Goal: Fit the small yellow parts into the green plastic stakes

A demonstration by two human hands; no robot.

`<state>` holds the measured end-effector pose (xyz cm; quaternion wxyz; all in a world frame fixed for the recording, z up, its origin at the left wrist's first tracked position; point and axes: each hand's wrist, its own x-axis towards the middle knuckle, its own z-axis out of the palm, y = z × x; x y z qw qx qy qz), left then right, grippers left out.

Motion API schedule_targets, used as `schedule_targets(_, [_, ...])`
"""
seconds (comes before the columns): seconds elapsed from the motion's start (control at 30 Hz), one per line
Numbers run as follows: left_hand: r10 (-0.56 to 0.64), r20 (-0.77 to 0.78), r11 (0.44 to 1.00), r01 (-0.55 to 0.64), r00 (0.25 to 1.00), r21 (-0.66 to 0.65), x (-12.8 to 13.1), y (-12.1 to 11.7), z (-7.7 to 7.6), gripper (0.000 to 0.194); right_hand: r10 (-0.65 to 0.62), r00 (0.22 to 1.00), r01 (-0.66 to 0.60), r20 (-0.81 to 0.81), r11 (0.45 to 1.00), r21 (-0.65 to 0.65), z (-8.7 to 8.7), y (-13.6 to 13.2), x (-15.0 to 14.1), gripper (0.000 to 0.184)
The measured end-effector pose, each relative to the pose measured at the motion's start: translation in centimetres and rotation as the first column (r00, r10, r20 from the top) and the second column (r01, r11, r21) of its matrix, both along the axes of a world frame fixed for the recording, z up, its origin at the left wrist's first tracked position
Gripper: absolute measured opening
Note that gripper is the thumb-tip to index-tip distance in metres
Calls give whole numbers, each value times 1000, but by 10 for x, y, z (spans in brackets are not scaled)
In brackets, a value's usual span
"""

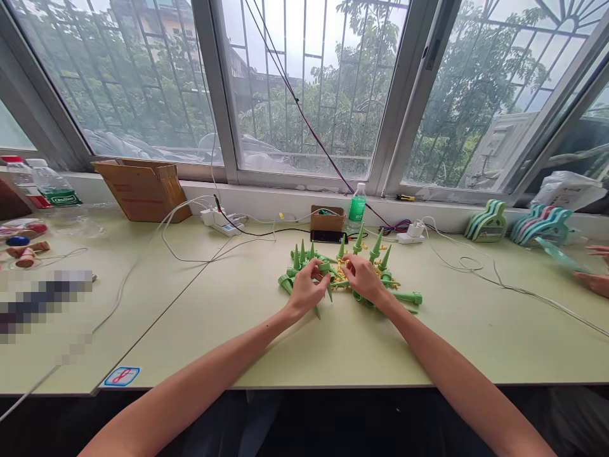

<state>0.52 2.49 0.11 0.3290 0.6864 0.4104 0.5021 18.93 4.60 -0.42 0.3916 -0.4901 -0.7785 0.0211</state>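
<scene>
My left hand [308, 287] is closed around a green plastic spike [329, 291], its wide collar up and its point tilted down. Close by on the right, my right hand [365, 278] has its thumb and fingers pinched together over small yellow pieces [339, 274]; what sits between the fingertips is too small to make out. Around both hands is a cluster of green cone-shaped spikes. Several stand point up, such as one spike [375, 246] behind my right hand. Others lie on their sides, like the spike [408, 298] at the right.
Behind the cluster stand a small brown box [327, 221] and a green-labelled bottle [356, 206]. Power strips [222, 222] and loose cables cross the table [228, 336]. Green and blue hangers [486, 222] stand at right, near another person's hand [594, 279]. A cardboard box [143, 190] is at left.
</scene>
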Motion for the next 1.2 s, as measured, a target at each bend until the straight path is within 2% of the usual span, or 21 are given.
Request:
schedule_targets(0.2, [-5,-2,1000,5,1000,-23,1,1,-1,20,36,998,-33,59,999,-38,0,0,1,12])
schedule_targets(0.53, [57,22,998,-58,998,10,0,1,0,18,164,966,-168,202,986,2,2,-10,-9,3])
schedule_targets(0.83, [60,-5,998,-60,998,21,1,1,0,19,148,937,-161,318,987,14,-5,-8,-11,5])
schedule_targets(1.2, [110,-72,994,-108,991,35,1,-2,3,16,98,908,-114,406,993,14,-2,-14,-16,5])
